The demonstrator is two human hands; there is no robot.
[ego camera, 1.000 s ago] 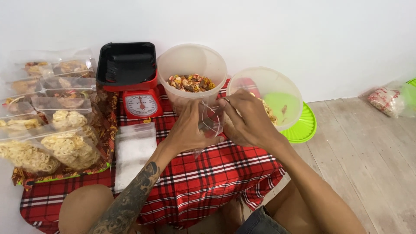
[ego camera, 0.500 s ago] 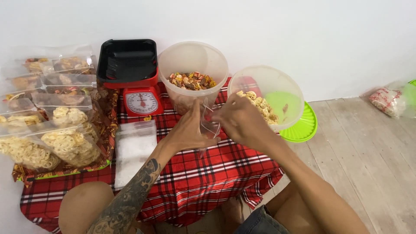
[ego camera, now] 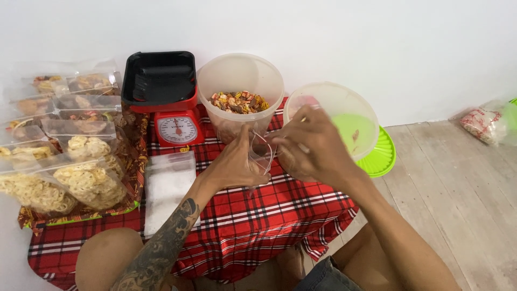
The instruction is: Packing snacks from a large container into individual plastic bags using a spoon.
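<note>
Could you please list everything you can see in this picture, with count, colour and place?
small plastic bag: one, clear, held open between both hands above the cloth
tubs: two, translucent, behind the hands; the left one holds mixed brown snacks, the right one is tilted
kitchen scale: one, red with black tray, left of the tubs
stack of empty bags: one, clear, in front of the scale
packed snack bags: several, clear with yellow and brown contents, far left
lid: one, green, under the right tub
cloth: one, red plaid, covering the low table
bag: one, on the wooden floor, far right
left hand: grips the bag
right hand: pinches the bag's mouth
</note>
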